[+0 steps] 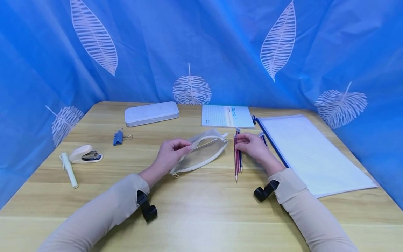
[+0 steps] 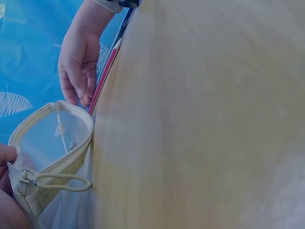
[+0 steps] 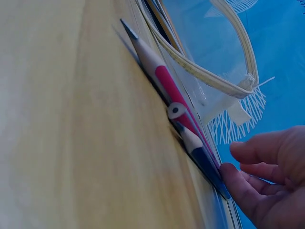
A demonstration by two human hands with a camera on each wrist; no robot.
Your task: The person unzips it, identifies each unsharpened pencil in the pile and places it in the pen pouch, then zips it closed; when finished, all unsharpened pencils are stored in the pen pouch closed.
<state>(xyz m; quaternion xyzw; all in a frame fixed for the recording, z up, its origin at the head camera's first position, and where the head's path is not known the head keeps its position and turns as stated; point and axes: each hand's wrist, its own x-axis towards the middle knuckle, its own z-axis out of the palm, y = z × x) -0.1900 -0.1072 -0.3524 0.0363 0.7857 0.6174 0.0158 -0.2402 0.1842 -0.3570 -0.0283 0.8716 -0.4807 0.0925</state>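
My left hand pinches one edge of a translucent zip pouch, whose cream-trimmed mouth gapes toward the right. Inside it lies a pencil. Just right of the pouch, several red and dark blue pencils lie side by side on the table, points toward me. Over them is my right hand, fingertips at the pencils; its thumb and forefinger stand apart in the right wrist view. That view shows a red pencil and a blue pencil close up. The zip pull hangs at the pouch's near end.
A clear document bag with a blue zip lies at right, more pencil ends beside it. At the back are a white case and a notebook. On the left are a binder clip, a stapler and a pale green pen.
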